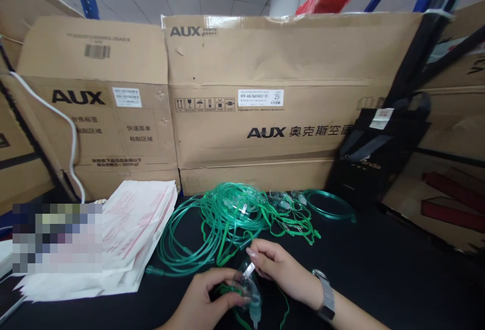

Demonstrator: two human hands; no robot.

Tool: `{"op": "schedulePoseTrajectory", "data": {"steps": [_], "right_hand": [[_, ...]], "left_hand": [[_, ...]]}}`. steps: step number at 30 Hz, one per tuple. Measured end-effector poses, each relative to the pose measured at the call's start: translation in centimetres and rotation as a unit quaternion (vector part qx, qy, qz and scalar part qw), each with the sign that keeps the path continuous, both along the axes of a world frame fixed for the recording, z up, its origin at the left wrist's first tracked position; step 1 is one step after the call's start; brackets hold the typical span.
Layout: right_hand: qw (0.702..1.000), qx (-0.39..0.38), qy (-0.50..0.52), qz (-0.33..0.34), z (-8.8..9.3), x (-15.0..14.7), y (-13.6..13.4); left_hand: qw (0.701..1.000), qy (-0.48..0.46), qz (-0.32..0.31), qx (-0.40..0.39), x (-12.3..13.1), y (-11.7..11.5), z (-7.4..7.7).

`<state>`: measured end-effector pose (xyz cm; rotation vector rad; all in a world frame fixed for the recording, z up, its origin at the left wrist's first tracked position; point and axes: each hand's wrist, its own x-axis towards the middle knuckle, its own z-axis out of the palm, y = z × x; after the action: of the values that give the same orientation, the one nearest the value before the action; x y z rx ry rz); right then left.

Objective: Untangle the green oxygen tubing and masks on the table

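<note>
My left hand (206, 297) curls around a clear plastic oxygen mask (248, 292) with green straps, low in the middle of the view. My right hand (278, 267), a watch on its wrist, pinches the mask's small metal nose clip (249, 269) at the top edge. Just behind the hands lies a tangled heap of green tubing (223, 224) with more clear masks (280, 201) mixed in, spread over the black tabletop (379, 269).
A stack of white paper pouches (140, 224) lies to the left. Large AUX cardboard boxes (273, 107) wall off the back. A black bag (375, 158) leans at the right. A white cable (71, 138) hangs at the left.
</note>
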<state>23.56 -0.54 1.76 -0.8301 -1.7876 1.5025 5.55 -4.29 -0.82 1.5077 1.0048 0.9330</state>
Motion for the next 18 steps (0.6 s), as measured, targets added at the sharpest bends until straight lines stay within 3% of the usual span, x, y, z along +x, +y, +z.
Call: {"op": "schedulePoseTrajectory", "data": {"steps": [5,8,10,13,14,15,18], "right_hand": [[0.999,0.019,0.027,-0.028,1.2,0.6,-0.2],[0.985,0.096,-0.036,-0.141,2.3,2.3,1.2],[0.940,0.188,-0.148,-0.243,2.8,4.1,2.6],[0.796,0.316,-0.382,-0.346,3.1,6.9,4.5],[0.770,0.323,-0.419,-0.357,3.0,7.6,4.9],[0.753,0.321,-0.446,-0.362,2.9,8.2,5.2],[0.746,0.308,-0.457,-0.374,2.8,8.8,5.4]], "left_hand": [[1.000,0.001,0.027,0.008,-0.2,0.4,-0.5],[0.999,-0.024,0.022,-0.010,-0.3,0.5,-0.6],[0.999,-0.044,0.019,-0.025,-0.3,0.6,-0.7],[0.997,-0.063,0.019,-0.038,-0.2,0.6,-0.7],[0.997,-0.067,0.020,-0.040,-0.1,0.6,-0.8],[0.997,-0.069,0.019,-0.041,-0.1,0.6,-0.8],[0.997,-0.071,0.017,-0.039,0.0,0.7,-0.8]]}}
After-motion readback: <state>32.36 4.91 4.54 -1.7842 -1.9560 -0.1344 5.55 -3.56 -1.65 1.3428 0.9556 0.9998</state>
